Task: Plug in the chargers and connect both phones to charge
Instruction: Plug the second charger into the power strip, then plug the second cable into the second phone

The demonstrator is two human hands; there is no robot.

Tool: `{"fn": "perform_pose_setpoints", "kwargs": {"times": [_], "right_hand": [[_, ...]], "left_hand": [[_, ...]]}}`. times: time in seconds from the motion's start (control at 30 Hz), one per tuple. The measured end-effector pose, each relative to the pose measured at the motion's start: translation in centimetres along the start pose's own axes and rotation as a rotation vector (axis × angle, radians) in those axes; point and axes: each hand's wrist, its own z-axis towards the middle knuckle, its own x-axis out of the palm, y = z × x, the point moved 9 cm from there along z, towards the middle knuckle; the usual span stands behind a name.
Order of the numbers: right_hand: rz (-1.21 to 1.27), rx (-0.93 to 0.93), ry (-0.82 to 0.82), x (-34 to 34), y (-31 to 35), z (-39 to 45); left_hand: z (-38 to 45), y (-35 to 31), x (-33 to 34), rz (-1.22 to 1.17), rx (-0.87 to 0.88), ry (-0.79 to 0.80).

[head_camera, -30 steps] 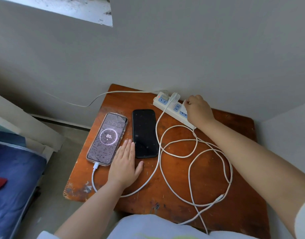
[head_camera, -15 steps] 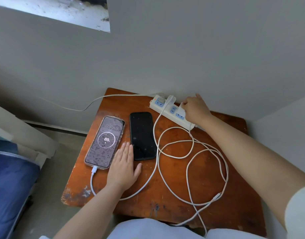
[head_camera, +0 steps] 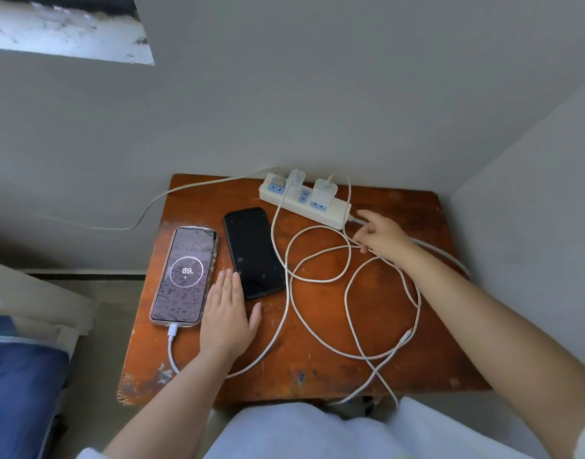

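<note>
A white power strip (head_camera: 334, 213) lies at the back of the small wooden table (head_camera: 317, 372), with two white chargers (head_camera: 324, 191) plugged into it. The lit phone (head_camera: 184, 275) on the left shows 89% and has a white cable (head_camera: 172, 331) in its bottom port. Beside it lies a black phone (head_camera: 254, 251) with a dark screen and no cable in it. The second cable's free plug (head_camera: 406, 336) rests on the table at the right. My left hand (head_camera: 227, 318) lies flat between the phones. My right hand (head_camera: 380, 236) hovers just right of the strip, fingers spread over the looped cable.
White cable loops (head_camera: 321, 279) cover the table's middle and right and hang over its front edge. Grey walls close in behind and at the right. A blue-covered bed (head_camera: 16, 385) stands at the lower left. The strip's own cord (head_camera: 145, 210) runs off to the left.
My right hand has left the charger on the strip and drawn back to the right, opening its fingers. The second charger now stands plugged in. My left hand has stayed put.
</note>
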Motion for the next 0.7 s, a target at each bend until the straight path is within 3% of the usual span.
{"fn": "perform_pose_setpoints", "kwargs": {"times": [0.2, 0.37, 0.57, 0.7], "right_hand": [[-0.64, -0.112, -0.075, 1.5, -5.7, -4.6], [-0.424, 0.139, -0.149, 0.8, -8.6, -5.2], [-0.213, -0.04, -0.113, 0.1, -7.2, -7.1], [-0.137, -0.032, 0.008, 1.5, -8.5, -9.2]], "left_hand": [[0.0, -0.2, -0.1, 0.009, -0.005, 0.013], [-0.3, -0.2, 0.0, 0.023, -0.017, 0.021], [-0.3, 0.0, 0.2, 0.048, -0.028, 0.034], [-0.3, -0.3, 0.0, 0.055, -0.034, 0.038]]}}
